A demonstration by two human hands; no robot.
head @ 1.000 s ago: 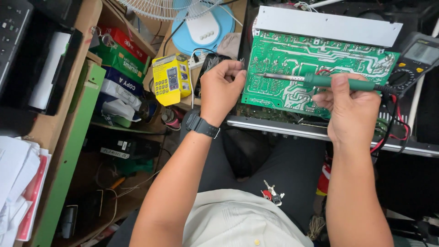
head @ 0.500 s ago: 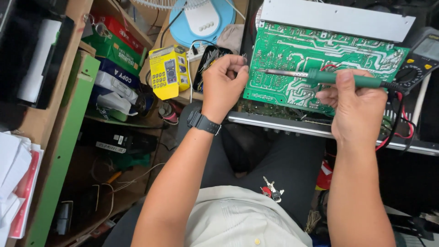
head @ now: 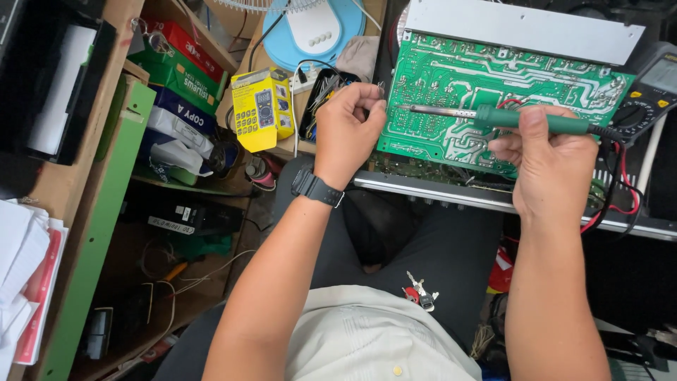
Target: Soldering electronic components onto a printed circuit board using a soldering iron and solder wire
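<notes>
Head camera looked down on a cluttered shelf (head: 106, 212) and a yellow meter box (head: 262, 108); the left hand (head: 350, 127) sat at the green circuit board's (head: 493, 92) left edge, fingers clenched — around what, unclear. Right hand (head: 550, 166) fingers gripped a green soldering iron (head: 522, 120) — its tip lying over the board.

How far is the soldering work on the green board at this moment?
Done: the green circuit board lies solder side up. In hand: the right hand holds the soldering iron with its tip over the board's left part; the left hand pinches something small. Whether any joint is left, I cannot tell.
</notes>
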